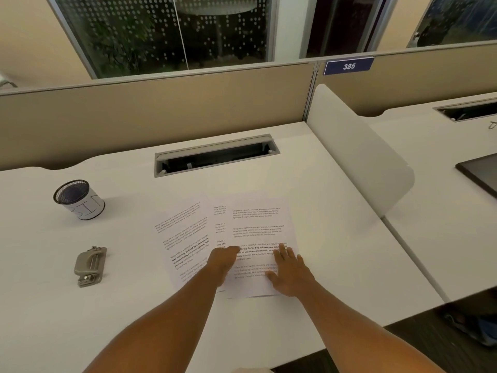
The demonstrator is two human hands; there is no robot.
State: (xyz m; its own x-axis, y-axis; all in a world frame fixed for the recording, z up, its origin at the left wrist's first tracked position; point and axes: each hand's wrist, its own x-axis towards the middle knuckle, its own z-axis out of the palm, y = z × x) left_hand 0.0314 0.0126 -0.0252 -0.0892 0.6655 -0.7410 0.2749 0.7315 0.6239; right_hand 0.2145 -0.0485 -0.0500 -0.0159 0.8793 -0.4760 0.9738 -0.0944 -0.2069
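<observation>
Three printed sheets of paper lie overlapping on the white desk (322,200). The top sheet (255,222) lies on the right, the tilted left sheet (183,232) on the left, and a thin strip of a middle sheet (220,224) shows between them. My left hand (222,261) rests on the papers near the left edge of the top sheet, its fingers pointing forward. My right hand (290,270) lies flat with straight fingers on the lower right part of the top sheet.
A grey hole punch (90,266) lies at the left of the desk. A black mesh cup (79,199) wrapped in white paper stands further back left. An open cable tray (215,156) is set into the desk behind the papers. A white divider panel (357,146) stands at the right.
</observation>
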